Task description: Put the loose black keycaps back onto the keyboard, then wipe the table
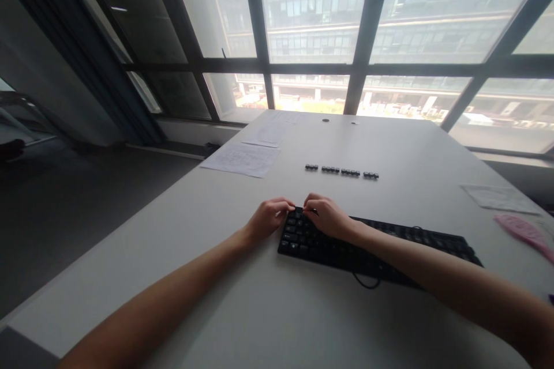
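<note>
Hold the keyboard, likely light and stiff, by its rim; cannot tell whether pinching or loose in left hand and right hand grip.

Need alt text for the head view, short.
A person's left hand and right hand work at the far left corner of a black keyboard on a white table. Beyond it, small black pieces resembling keycaps line up in four groups. Papers lie farther left; large windows fill the background.
</note>
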`<act>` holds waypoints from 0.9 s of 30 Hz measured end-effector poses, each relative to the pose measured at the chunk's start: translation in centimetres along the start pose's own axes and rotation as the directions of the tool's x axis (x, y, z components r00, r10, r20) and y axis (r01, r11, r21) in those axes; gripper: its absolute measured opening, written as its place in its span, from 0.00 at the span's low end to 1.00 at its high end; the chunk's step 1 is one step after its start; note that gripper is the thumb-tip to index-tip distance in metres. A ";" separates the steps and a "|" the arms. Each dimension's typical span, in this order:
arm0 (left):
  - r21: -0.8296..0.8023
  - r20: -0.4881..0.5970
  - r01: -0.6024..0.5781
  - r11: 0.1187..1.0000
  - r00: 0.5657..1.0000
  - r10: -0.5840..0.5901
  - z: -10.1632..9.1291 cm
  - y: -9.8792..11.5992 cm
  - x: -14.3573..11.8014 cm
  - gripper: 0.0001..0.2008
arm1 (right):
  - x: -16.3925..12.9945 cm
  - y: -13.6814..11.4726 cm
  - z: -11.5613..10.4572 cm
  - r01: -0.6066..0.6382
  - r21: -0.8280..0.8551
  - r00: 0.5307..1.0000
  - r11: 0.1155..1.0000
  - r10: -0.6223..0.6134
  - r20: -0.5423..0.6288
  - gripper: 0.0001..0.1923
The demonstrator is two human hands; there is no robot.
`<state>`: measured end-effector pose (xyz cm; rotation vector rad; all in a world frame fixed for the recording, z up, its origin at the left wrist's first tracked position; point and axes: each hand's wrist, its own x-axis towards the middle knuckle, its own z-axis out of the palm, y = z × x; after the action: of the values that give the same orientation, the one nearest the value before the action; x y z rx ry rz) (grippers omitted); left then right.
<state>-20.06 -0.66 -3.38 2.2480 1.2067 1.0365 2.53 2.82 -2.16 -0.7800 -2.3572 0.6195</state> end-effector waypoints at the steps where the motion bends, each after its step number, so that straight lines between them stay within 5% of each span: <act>1: 0.001 -0.004 0.004 1.000 1.000 -0.004 0.1 0.0 0.0 0.11 | -0.1 -0.1 0.0 0.008 -0.015 1.000 1.000 -0.007 0.007 0.09; 7: 0.023 -0.054 0.042 0.999 0.998 -0.041 0.3 0.2 -0.1 0.11 | -0.1 -0.2 -0.6 0.000 -0.003 1.000 1.000 0.000 0.020 0.10; 12: 0.018 -0.053 0.018 1.000 0.998 -0.017 0.0 0.4 0.0 0.14 | 0.5 0.5 -1.8 -0.091 0.076 0.989 0.993 0.099 -0.106 0.10; 21: 0.075 -0.073 0.005 0.997 0.997 0.000 -0.1 0.0 0.1 0.14 | -0.3 1.6 -1.7 0.062 -0.062 0.998 0.996 -0.061 0.020 0.21; 27: 0.093 -0.122 0.124 0.988 0.986 -0.113 -1.3 -3.0 5.5 0.09 | 3.5 4.7 -3.7 -0.173 -0.235 0.976 0.957 0.135 -0.170 0.13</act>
<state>-20.77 5.59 -2.06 2.1850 1.4534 1.0960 4.39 9.36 -0.88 -1.0912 -2.2730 0.3151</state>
